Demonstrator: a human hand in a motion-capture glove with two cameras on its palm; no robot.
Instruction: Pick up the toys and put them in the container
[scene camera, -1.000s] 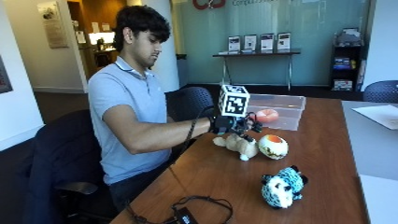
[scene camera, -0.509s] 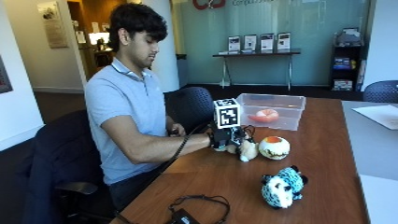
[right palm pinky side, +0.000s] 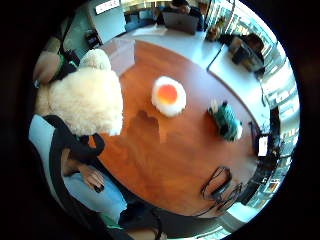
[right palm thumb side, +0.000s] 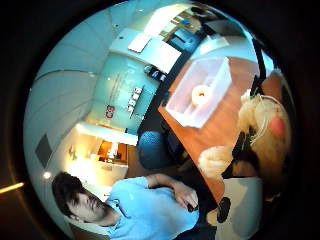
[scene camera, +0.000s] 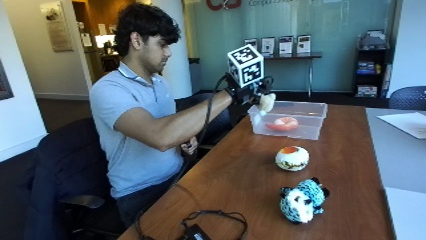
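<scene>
The gloved right hand (scene camera: 249, 92) is raised above the wooden table (scene camera: 246, 185), its fingers curled round a cream plush toy (scene camera: 267, 102) held in the air beside the clear container (scene camera: 290, 119). 1 pink-orange toy (scene camera: 284, 124) lies inside the container. 2 toys rest on the table: a round white-and-orange one (scene camera: 292, 158) and, nearer the camera, a teal-and-white one (scene camera: 301, 200).
</scene>
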